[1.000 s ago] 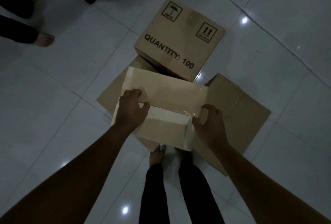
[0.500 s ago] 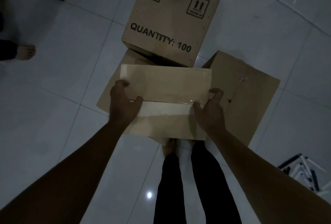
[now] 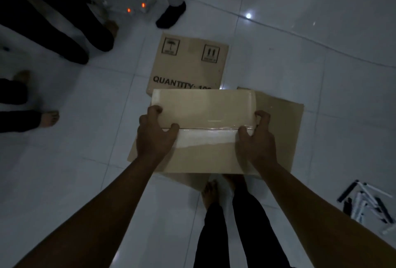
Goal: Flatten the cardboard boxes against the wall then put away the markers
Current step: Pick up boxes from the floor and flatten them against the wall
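I hold a small taped cardboard box (image 3: pixel 205 109) in front of me, its top seam sealed with clear tape. My left hand (image 3: pixel 155 134) grips its left end, thumb on the seam. My right hand (image 3: pixel 256 137) grips its right end, fingers curled over the edge. Below it a flattened sheet of cardboard (image 3: pixel 280 130) lies on the floor. Beyond stands a larger box printed "QUANTITY" (image 3: pixel 188 64). A pile of black and white markers (image 3: pixel 364 205) lies on the tiles at the lower right.
The floor is glossy white tile (image 3: pixel 75 171) in dim light. Other people's legs and feet stand at the upper left (image 3: pixel 64 31), and a dark shoe (image 3: pixel 171 16) sits at the top centre. My own bare feet (image 3: pixel 211 192) stand at the sheet's near edge.
The view has tilted so the printed box sits further up the frame and the markers show more fully. Both hands keep their grip on the small box, now held square to me.
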